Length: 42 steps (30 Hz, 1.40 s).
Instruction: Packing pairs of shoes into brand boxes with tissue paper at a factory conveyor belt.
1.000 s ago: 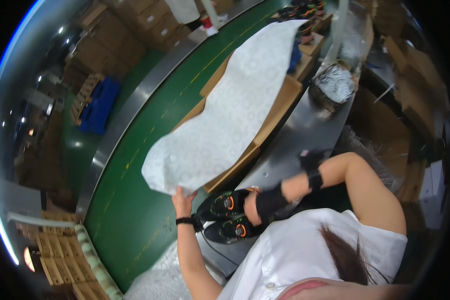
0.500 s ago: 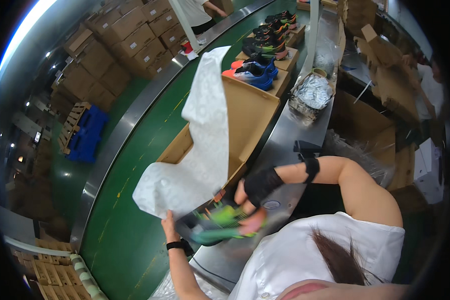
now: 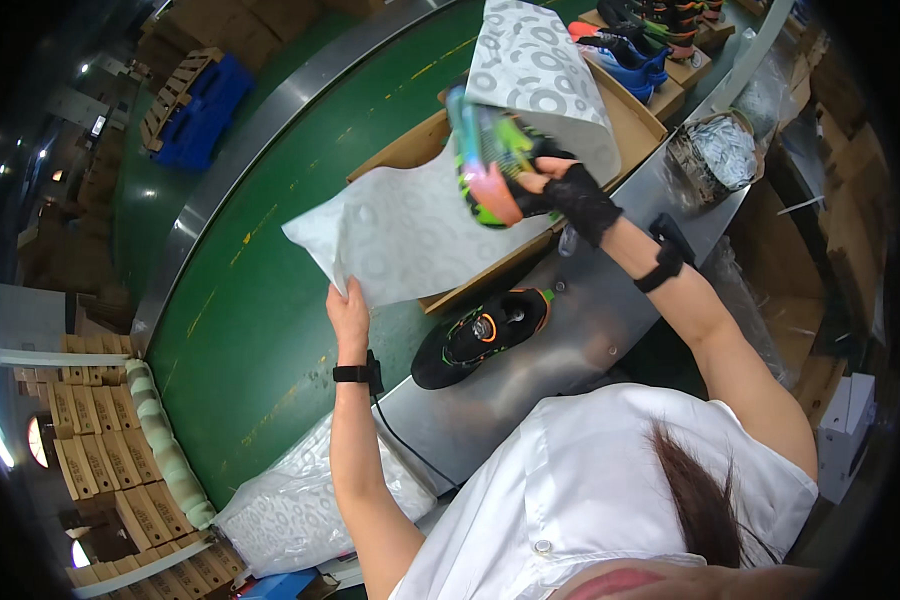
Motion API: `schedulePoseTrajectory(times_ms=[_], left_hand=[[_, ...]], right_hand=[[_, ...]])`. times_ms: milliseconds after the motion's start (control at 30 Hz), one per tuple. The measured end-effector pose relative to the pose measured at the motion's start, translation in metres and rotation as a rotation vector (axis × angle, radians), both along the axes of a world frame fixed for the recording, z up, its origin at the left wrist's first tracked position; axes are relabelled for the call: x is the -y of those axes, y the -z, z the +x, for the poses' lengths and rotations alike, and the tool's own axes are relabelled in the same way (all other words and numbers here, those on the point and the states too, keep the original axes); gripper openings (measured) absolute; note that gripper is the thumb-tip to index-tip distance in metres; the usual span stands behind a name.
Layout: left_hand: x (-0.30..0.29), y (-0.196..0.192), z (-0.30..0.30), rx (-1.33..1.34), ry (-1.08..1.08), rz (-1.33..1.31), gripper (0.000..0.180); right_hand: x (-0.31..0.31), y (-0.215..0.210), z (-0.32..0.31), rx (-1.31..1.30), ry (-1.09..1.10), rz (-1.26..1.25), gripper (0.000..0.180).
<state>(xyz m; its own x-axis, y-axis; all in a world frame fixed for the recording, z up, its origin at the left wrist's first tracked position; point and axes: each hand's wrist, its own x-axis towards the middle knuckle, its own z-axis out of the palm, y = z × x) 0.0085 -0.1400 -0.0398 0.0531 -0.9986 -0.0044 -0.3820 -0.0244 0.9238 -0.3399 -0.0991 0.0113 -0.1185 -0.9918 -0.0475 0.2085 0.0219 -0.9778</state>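
My left hand [image 3: 348, 318] pinches the near corner of a sheet of white tissue paper [image 3: 395, 235] with grey ring prints. The sheet drapes across an open brown cardboard box [image 3: 398, 152] and rises past its far end. In my right hand [image 3: 570, 190], which wears a black fingerless glove, is a multicoloured sneaker [image 3: 490, 165], held sole outward over the paper; it is slightly blurred. A matching black sneaker [image 3: 465, 345] lies on the steel ledge just below the box, its opening facing up and touched by neither hand.
Blue sneakers [image 3: 625, 65] and several darker pairs stand on boxes beyond. A container of crumpled paper [image 3: 720, 150] sits on the ledge at right. Plastic-wrapped printed paper [image 3: 300, 500] lies at lower left. The green conveyor belt [image 3: 240, 330] curves along the left.
My right hand has lifted the sneaker up and away from me, over the paper. The other sneaker now shows on the ledge. My left hand still grips the paper corner; the view has shifted.
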Motion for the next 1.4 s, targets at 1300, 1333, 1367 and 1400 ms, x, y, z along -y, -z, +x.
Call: schedulePoseTrajectory(times_ms=[1300, 1333, 1367, 1400], left_hand=[[-0.066, -0.034, -0.073, 0.295, 0.694, -0.170, 0.053], [-0.088, -0.030, -0.066, 0.372, 0.729, -0.231, 0.064], [-0.109, -0.024, -0.059, 0.453, 0.760, -0.279, 0.076], [-0.120, -0.012, -0.056, 0.541, 0.782, -0.312, 0.092]], right_hand=[[-0.113, 0.061, 0.087, -1.450, -0.333, -0.411, 0.057], [-0.109, 0.045, 0.089, -1.424, -0.330, -0.379, 0.055], [-0.106, 0.036, 0.092, -1.393, -0.338, -0.346, 0.052], [-0.098, 0.044, 0.097, -1.465, -0.214, -0.421, 0.052]])
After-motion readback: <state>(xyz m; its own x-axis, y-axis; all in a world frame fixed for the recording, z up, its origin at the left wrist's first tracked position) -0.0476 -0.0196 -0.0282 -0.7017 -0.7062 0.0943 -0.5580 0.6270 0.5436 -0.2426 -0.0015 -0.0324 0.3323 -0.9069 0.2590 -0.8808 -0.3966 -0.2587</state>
